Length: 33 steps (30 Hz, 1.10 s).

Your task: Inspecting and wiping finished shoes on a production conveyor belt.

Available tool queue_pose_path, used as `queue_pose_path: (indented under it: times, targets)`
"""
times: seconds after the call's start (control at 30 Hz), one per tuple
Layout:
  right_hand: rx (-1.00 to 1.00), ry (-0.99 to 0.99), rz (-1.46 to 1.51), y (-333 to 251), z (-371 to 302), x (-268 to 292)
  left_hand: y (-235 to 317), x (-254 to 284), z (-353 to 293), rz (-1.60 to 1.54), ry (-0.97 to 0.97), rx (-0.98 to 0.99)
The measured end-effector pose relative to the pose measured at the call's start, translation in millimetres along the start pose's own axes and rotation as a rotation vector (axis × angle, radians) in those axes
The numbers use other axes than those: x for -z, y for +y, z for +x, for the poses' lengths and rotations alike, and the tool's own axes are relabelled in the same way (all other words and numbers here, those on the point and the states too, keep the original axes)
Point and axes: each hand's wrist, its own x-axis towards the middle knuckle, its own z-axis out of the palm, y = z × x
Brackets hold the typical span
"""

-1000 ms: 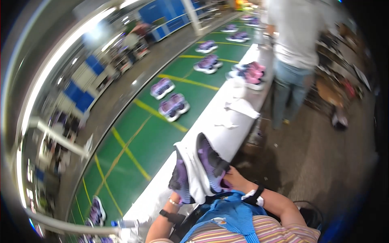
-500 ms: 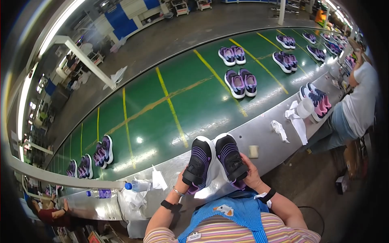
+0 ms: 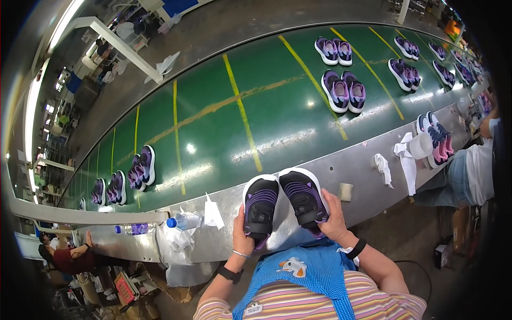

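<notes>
A matching pair of black and purple sneakers with white soles is held up over the bench edge, toes pointing away from me. My left hand (image 3: 242, 233) grips the left sneaker (image 3: 261, 207) along its outer side near the heel. Around the heel and outer side of the right sneaker (image 3: 302, 196) my right hand (image 3: 334, 220) is closed, thumb along the edge. Both uppers face me, showing purple lines and a dark strap. The toes are close together, while the heels stand apart. My palms and most fingertips are hidden behind the shoes.
Beyond the metal bench (image 3: 362, 181) runs a green conveyor belt (image 3: 213, 138) bearing several sneaker pairs. Bench items include a beige block (image 3: 345, 192), white cloth (image 3: 383, 170), a white cup (image 3: 421, 145), pink-soled sneakers (image 3: 438, 143) and bottles (image 3: 184, 221). A co-worker (image 3: 464, 176) stands at right.
Both sneakers have been turned in my hands; the left one's white sole side showed more before, and the uppers now face me more squarely. The whole view has shifted slightly.
</notes>
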Motion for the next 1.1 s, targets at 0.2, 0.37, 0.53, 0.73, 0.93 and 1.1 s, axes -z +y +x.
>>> queue_pose_path:
  times: [0.2,0.37,0.53,0.73,0.93,1.1]
  targets:
    - [-0.106,-0.088,-0.331,-10.2,2.5,-22.2,15.0,-19.1,-8.0,0.571,-0.036,0.088]
    - [-0.101,-0.275,0.01,22.6,13.7,-23.7,-49.1,-13.2,5.2,-0.074,-0.192,0.28]
    - [-0.337,-0.47,0.443,53.1,30.0,-36.8,-62.0,-13.0,28.8,-0.13,-0.22,0.211]
    - [-0.781,-0.308,0.789,10.1,52.9,-29.2,-20.4,-4.8,52.7,-0.668,-0.138,0.666]
    - [-0.824,-0.146,1.024,-7.6,66.1,-39.2,-21.6,0.5,70.4,-0.88,-0.059,0.764]
    - [-0.803,-0.101,1.162,-5.6,73.8,-47.9,-10.6,6.9,81.8,-1.089,-0.036,0.897]
